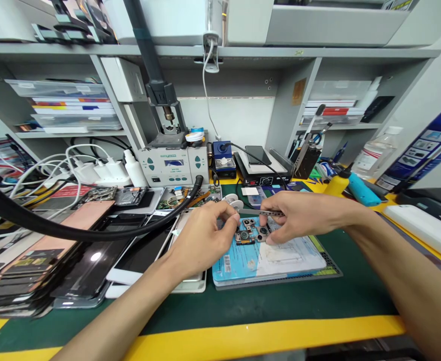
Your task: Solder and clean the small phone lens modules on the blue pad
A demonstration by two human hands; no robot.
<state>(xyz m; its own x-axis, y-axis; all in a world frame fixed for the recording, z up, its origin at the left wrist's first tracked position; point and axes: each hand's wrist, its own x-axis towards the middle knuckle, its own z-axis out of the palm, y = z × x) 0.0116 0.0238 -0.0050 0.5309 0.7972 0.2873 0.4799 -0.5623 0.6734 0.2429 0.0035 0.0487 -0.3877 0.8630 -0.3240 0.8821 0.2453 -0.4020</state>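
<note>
Several small phone camera modules (245, 234) lie close together on a blue and white booklet (239, 268). My left hand (205, 235) is at their left edge, thumb and forefinger pinched together; what sits between the fingertips, if anything, is too small to make out. Metal tweezers (269, 213) with holes along the handle rest in my right hand (299, 215), pointing left above the modules. The thumb and a finger of that hand also reach down to the rightmost camera module (262, 231). Behind my left fingertips are small white round discs (233, 202).
Stacked phone parts (28, 271) and dark phone panels (96, 260) fill the left side. A black hose (111, 233) arches across them. A hot-air station (173, 165) and a heating plate (263, 173) stand behind. Bottles (337, 183) are at right.
</note>
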